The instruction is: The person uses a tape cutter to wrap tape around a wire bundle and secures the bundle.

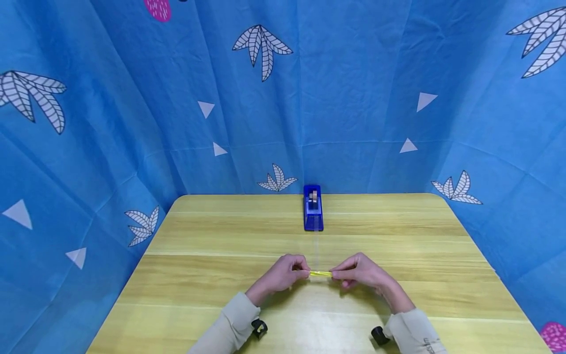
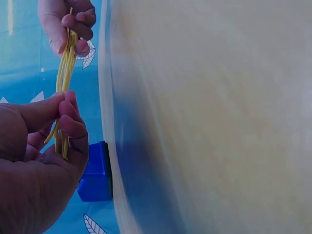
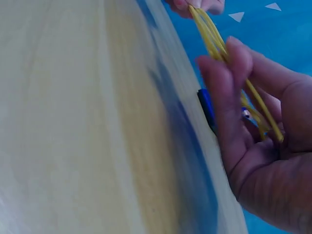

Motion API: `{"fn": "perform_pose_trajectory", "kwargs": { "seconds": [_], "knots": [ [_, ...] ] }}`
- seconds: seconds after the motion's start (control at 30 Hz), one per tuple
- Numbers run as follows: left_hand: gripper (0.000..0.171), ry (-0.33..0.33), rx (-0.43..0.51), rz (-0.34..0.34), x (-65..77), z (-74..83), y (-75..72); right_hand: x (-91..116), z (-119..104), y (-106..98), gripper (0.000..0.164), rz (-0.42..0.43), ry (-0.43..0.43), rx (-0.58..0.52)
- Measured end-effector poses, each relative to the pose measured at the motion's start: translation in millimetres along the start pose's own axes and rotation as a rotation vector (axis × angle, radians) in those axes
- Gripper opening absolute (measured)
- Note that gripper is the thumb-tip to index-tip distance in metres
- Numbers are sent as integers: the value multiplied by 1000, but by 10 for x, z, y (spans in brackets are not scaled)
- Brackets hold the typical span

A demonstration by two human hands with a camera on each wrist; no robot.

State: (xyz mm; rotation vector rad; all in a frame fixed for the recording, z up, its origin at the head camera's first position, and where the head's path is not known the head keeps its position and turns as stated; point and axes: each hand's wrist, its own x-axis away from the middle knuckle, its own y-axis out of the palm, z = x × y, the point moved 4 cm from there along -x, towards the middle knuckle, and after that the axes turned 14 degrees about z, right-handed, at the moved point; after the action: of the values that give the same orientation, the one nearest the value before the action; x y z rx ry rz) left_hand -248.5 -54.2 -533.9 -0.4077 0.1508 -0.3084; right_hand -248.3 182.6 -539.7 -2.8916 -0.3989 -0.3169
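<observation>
My left hand [image 1: 283, 273] and right hand [image 1: 361, 272] each pinch one end of a bundle of thin yellow strands [image 1: 320, 274], stretched sideways between them over the table. In the left wrist view the loose ends of the strands [image 2: 63, 141] poke out below the left thumb and fingers. The right wrist view has more yellow strand ends [image 3: 265, 114] running into the right palm. From the blue tape dispenser [image 1: 313, 223] at the table's far edge, a clear strip of tape [image 1: 316, 248] reaches toward the middle of the bundle.
The wood-grain table [image 1: 212, 231] has a blue patterned curtain [image 1: 345, 98] behind it and along both sides. Light sleeves cover both forearms, and a small black wrist camera [image 1: 259, 327] sits by the left cuff, another [image 1: 379, 336] by the right.
</observation>
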Motion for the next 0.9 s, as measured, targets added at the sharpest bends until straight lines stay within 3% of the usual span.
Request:
{"fn": "perform_pose_trajectory", "kwargs": {
  "seconds": [0.5,0.7,0.9],
  "knots": [
    [9,-53,41,-37,7,-9,7,4,9,46,22,111,-26,5],
    [16,-153,136,-95,0,-49,13,13,-6,29,22,128,-70,26],
    [23,-233,181,-80,10,-102,2,7,9,26,20,163,-88,46]
  ]
}}
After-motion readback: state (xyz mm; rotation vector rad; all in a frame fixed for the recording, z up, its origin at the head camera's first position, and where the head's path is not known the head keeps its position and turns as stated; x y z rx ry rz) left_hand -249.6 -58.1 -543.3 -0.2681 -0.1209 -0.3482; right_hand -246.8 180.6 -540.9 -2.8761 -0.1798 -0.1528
